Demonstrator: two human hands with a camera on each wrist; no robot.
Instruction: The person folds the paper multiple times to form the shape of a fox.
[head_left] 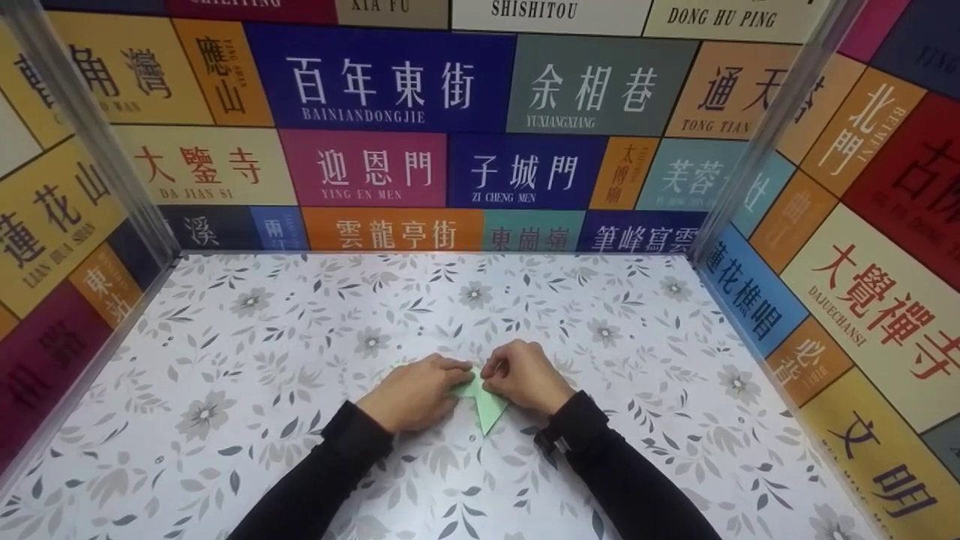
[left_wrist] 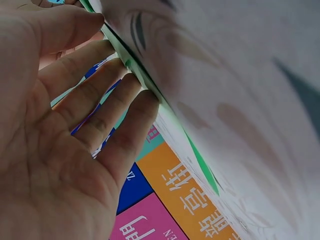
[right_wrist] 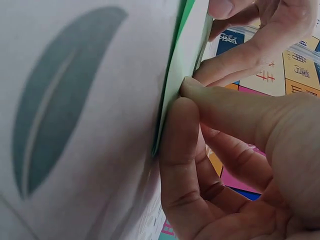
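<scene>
A small folded sheet of light green paper (head_left: 491,412) lies on the table, one pointed corner toward the person. Resting on its left part, my left hand (head_left: 416,391) has its fingers stretched out. In the left wrist view the fingertips press along the paper (left_wrist: 200,162), whose darker green edge shows past them. My right hand (head_left: 529,376) pinches the right part of the sheet. Thumb and index finger meet at the edge of the paper (right_wrist: 187,62) in the right wrist view, the other fingers curled beneath. Both hands cover much of the sheet.
The tabletop (head_left: 315,465) carries a grey leaf and flower print. Panels with colourful Chinese name signs (head_left: 382,82) rise behind it and on both sides. Clear upright strips (head_left: 757,142) run along the corners. Dark sleeves cover both forearms.
</scene>
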